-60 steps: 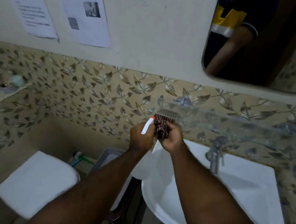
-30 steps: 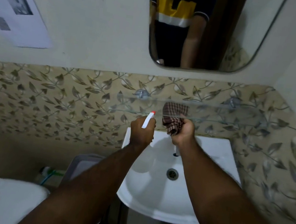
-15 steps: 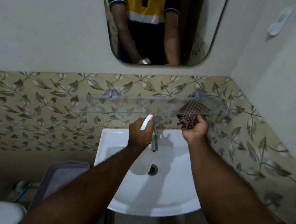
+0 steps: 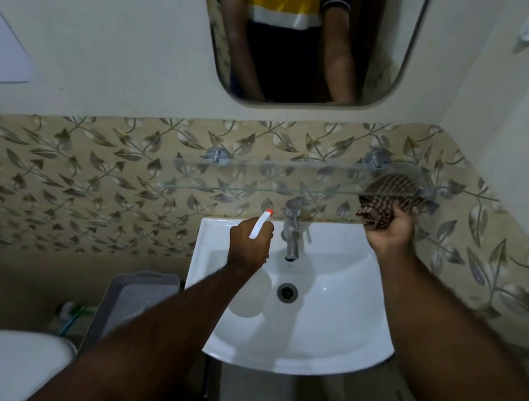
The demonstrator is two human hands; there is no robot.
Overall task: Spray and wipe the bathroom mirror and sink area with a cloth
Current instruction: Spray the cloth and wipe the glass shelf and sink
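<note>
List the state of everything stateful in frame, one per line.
spray bottle: gripped by left hand, nozzle up, over the sink
cloth: bunched, gripped by right hand, at right end of glass shelf
tap: no water seen running
drain: unplugged

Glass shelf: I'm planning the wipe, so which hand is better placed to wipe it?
Right, probably: right hand holds the cloth at the shelf; left hand grips the spray bottle.

dim indoor light | soft focus | wide-angle bending at edges
</note>
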